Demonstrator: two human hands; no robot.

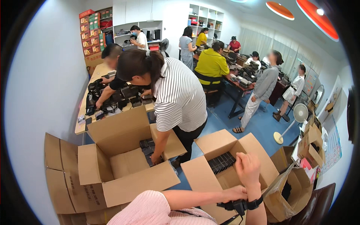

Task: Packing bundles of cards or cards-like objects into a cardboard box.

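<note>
My right hand [248,169] is raised over the open carton [200,174] at the front, with its fingers curled in and nothing visible in them. Around my right wrist is a black strap [255,203], with a small black device [237,206] and a cable beside it. My left hand [234,194] reaches across from the left to that wrist, its fingers bent against it just above the device. Whatever the fingertips grip is hidden. Inside the carton, a row of flat black boxes [221,162] stands along the far side.
To the left, a person in a striped shirt [180,93] reaches into another open carton [140,187] holding black boxes [147,148]. Behind it, a table [80,127] bears black devices and cables. A bagged carton [277,202] stands at right, a white fan [300,112] beyond. Several people work farther back.
</note>
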